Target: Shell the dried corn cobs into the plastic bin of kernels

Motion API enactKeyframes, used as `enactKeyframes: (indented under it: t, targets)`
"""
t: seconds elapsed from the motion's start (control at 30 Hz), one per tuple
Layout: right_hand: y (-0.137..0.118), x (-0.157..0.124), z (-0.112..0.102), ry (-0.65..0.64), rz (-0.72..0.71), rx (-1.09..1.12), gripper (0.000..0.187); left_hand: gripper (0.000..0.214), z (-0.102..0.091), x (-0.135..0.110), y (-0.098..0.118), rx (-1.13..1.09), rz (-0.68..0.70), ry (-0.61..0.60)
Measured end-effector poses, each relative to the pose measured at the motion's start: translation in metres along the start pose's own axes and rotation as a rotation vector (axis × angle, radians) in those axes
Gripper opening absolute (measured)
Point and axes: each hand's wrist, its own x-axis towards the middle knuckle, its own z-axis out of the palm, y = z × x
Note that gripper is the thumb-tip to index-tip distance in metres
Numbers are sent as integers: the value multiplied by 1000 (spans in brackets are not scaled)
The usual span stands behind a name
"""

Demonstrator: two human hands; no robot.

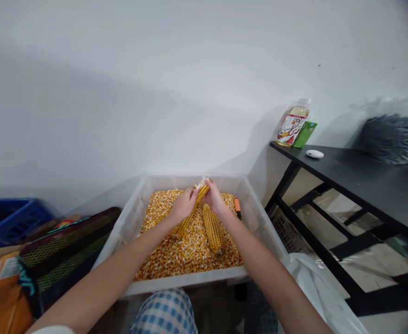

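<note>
Both my hands are over a translucent plastic bin point(190, 280) heaped with loose yellow corn kernels point(186, 255). My left hand point(185, 205) is shut around a dried corn cob point(186, 220), and my right hand point(213, 197) grips the cob's upper end, where a pale tip shows. A second dried cob point(213, 229) lies on the kernels just below my right hand. An orange-handled tool point(238, 207) rests against the bin's right side, close to my right wrist. My fingers hide part of the held cob.
A black table point(346, 181) stands to the right, bearing a bottle point(292, 124), a green packet point(304, 134), a small white object point(314, 154) and a dark bag point(392, 139). A blue crate point(12, 222) and a patterned bag point(65, 255) sit left of the bin.
</note>
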Motion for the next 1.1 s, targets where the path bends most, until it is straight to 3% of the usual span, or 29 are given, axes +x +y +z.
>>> enactKeyframes:
  t: [0.13, 0.23, 0.4, 0.57, 0.73, 0.93, 1.1]
  targets:
    - [1, -3, 3, -65, -2, -32, 57, 73, -1, 3, -5, -120, -118, -9]
    - [5, -4, 6, -6, -109, -152, 56, 74, -2, 1, 0, -111, -154, 2]
    - [7, -2, 9, 171, -235, -179, 55, 67, 1, -3, 7, -64, -47, 43]
    - [1, 1, 2, 150, -63, -116, 44, 50, 10, 2, 0, -222, -25, -43]
    - [1, 0, 2, 87, -5, -125, 39, 53, 18, 5, -5, -522, -69, -107]
    - [12, -5, 5, 271, -247, -321, 29, 48, 24, -3, 5, -493, -72, -47]
    - [20, -5, 3, 366, -307, -447, 30, 47, 28, -8, 10, -495, -55, -34]
